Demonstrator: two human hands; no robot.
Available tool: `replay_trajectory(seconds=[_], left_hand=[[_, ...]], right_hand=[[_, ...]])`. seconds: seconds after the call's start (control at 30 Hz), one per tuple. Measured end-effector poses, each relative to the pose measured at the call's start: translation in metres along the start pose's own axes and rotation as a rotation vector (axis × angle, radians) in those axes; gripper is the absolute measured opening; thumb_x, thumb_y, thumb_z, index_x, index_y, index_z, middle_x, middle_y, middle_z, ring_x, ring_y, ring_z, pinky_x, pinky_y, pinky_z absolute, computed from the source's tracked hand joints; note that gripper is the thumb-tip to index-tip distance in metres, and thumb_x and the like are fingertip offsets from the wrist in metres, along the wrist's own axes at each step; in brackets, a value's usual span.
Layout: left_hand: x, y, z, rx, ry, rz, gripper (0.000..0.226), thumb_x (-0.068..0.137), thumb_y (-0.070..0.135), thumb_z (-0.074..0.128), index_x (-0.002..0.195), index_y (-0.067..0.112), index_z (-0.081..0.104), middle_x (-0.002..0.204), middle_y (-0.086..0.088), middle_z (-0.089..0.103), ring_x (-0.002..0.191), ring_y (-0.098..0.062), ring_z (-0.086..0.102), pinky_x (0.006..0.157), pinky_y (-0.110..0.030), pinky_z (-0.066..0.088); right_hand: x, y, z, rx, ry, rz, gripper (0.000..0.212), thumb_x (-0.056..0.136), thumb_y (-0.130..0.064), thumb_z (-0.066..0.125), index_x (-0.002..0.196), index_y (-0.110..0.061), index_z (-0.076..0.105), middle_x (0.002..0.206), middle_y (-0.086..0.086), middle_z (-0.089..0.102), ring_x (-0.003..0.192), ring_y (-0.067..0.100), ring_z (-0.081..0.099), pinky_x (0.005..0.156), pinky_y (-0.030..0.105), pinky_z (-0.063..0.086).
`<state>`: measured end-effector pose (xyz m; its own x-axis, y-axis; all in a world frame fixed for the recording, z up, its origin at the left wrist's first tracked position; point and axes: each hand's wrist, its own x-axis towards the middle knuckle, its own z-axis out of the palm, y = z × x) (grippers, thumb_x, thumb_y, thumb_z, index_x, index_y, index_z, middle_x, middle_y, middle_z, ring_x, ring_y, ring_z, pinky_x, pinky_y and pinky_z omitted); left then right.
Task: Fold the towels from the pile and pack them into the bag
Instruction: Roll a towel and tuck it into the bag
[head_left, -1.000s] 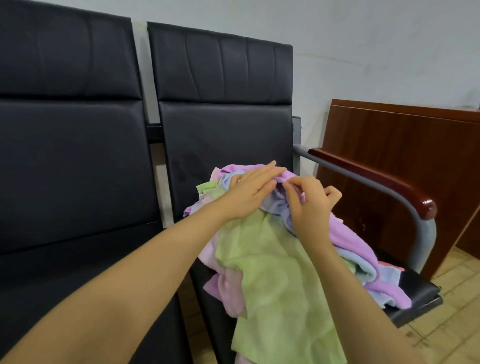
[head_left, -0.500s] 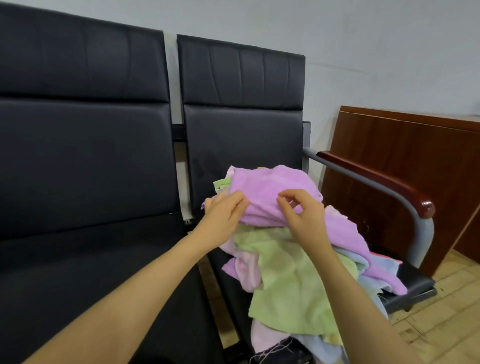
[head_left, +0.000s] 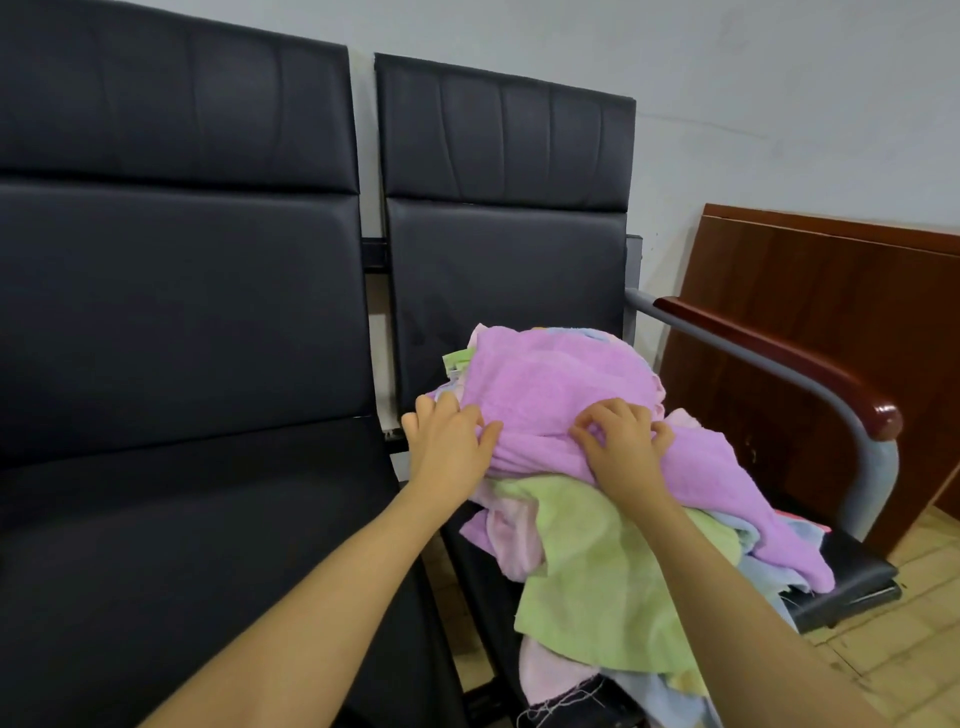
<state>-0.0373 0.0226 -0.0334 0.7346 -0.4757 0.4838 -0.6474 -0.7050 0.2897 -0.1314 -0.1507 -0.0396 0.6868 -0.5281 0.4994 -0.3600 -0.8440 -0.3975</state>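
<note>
A loose pile of soft terry towels (head_left: 613, 499) is sitting on the seat of the right-hand black padded chair (head_left: 852, 569), filling it from the backrest to the front edge and spilling over that front edge toward the floor. A lilac-purple terry towel (head_left: 561, 384) is lying on top of the pile, draping down toward the seat's right front corner. The left hand (head_left: 447, 441) is resting at the left edge of this purple towel, with its fingers curling against the cloth and the thumb lying along the fold; whether it is actually pinching the fabric cannot be told. The right hand (head_left: 623, 447) is pressing on the near middle of the same towel, its fingers bending and digging into the cloth so that the fabric is bunching under the fingertips. Both hands are touching the towel, a short way apart from each other. Just below them, a pale green terry towel (head_left: 608, 571) is hanging over the seat's front edge, with a pale pink towel (head_left: 509, 540) beside it on the left and light blue cloth (head_left: 670, 696) showing underneath. The left-hand black padded chair (head_left: 182, 364) is standing just beside the loaded one. A grey metal armrest with a reddish wooden top (head_left: 779, 358) is curving along the pile's right side, and a dark reddish-brown wooden panel (head_left: 831, 338) is leaning against the wall behind it.
</note>
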Motion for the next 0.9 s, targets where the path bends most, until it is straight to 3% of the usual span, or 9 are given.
replay_trajectory(seconds=[0.1, 0.23, 0.33, 0.57, 0.67, 0.73, 0.8, 0.9], left_hand=[[-0.001, -0.003, -0.002, -0.061, 0.079, 0.035, 0.040, 0.100, 0.040, 0.041, 0.093, 0.009, 0.065, 0.091, -0.001, 0.038, 0.093, -0.021, 0.031, 0.073, -0.031, 0.015], [-0.005, -0.014, -0.015, -0.062, 0.160, 0.061, 0.036, 0.099, 0.036, 0.046, 0.088, 0.006, 0.062, 0.089, -0.005, 0.039, 0.088, -0.025, 0.034, 0.074, -0.034, 0.022], [-0.013, -0.034, -0.038, -0.041, 0.260, 0.078, 0.027, 0.096, 0.029, 0.054, 0.083, 0.006, 0.062, 0.085, -0.005, 0.042, 0.082, -0.026, 0.036, 0.070, -0.037, 0.024], [-0.060, -0.120, -0.104, 0.046, 0.254, 0.004, 0.025, 0.098, 0.031, 0.048, 0.093, 0.010, 0.062, 0.090, -0.002, 0.038, 0.088, -0.021, 0.032, 0.077, -0.032, 0.017], [-0.094, -0.167, -0.122, 0.072, 0.195, -0.076, 0.028, 0.100, 0.032, 0.043, 0.098, 0.012, 0.062, 0.092, 0.000, 0.038, 0.090, -0.019, 0.032, 0.078, -0.028, 0.016], [-0.120, -0.196, -0.131, 0.095, 0.158, -0.128, 0.029, 0.100, 0.032, 0.041, 0.098, 0.012, 0.062, 0.093, 0.001, 0.038, 0.091, -0.018, 0.032, 0.078, -0.028, 0.016], [-0.145, -0.224, -0.136, 0.132, 0.115, -0.169, 0.028, 0.101, 0.032, 0.040, 0.099, 0.013, 0.061, 0.094, 0.001, 0.038, 0.091, -0.017, 0.031, 0.079, -0.028, 0.017], [-0.180, -0.263, -0.140, 0.191, 0.062, -0.203, 0.026, 0.099, 0.029, 0.046, 0.095, 0.010, 0.063, 0.092, -0.003, 0.041, 0.089, -0.022, 0.036, 0.078, -0.032, 0.021]], right_hand=[[0.000, -0.004, 0.001, 0.039, 0.081, -0.071, 0.008, 0.092, -0.021, 0.059, 0.085, -0.019, 0.061, 0.092, -0.007, 0.057, 0.097, 0.021, 0.049, 0.077, 0.026, 0.008], [-0.008, -0.022, -0.008, 0.275, 0.163, -0.115, 0.018, 0.095, -0.012, 0.055, 0.081, -0.021, 0.049, 0.079, -0.009, 0.056, 0.069, 0.005, 0.047, 0.085, 0.031, 0.022], [-0.015, -0.050, -0.013, 0.316, 0.188, -0.174, 0.014, 0.095, -0.017, 0.050, 0.082, -0.020, 0.049, 0.078, -0.008, 0.056, 0.071, 0.017, 0.053, 0.077, 0.027, 0.019], [-0.053, -0.148, 0.001, 0.396, 0.033, -0.272, 0.017, 0.097, -0.016, 0.050, 0.082, -0.025, 0.048, 0.080, -0.012, 0.058, 0.083, 0.026, 0.051, 0.076, 0.026, 0.021], [-0.080, -0.191, 0.025, 0.455, -0.065, -0.328, 0.012, 0.095, -0.014, 0.053, 0.084, -0.019, 0.055, 0.083, -0.008, 0.061, 0.085, 0.026, 0.052, 0.082, 0.033, 0.034], [-0.099, -0.214, 0.043, 0.480, -0.153, -0.328, 0.013, 0.094, -0.016, 0.054, 0.083, -0.022, 0.054, 0.078, -0.010, 0.058, 0.083, 0.028, 0.054, 0.079, 0.038, 0.042], [-0.118, -0.233, 0.061, 0.485, -0.243, -0.347, 0.016, 0.093, -0.014, 0.056, 0.080, -0.022, 0.054, 0.072, -0.006, 0.059, 0.076, 0.027, 0.056, 0.073, 0.035, 0.043], [-0.145, -0.256, 0.081, 0.447, -0.403, -0.412, 0.012, 0.093, -0.011, 0.057, 0.083, -0.009, 0.060, 0.066, -0.001, 0.057, 0.068, 0.023, 0.055, 0.069, 0.029, 0.040]])
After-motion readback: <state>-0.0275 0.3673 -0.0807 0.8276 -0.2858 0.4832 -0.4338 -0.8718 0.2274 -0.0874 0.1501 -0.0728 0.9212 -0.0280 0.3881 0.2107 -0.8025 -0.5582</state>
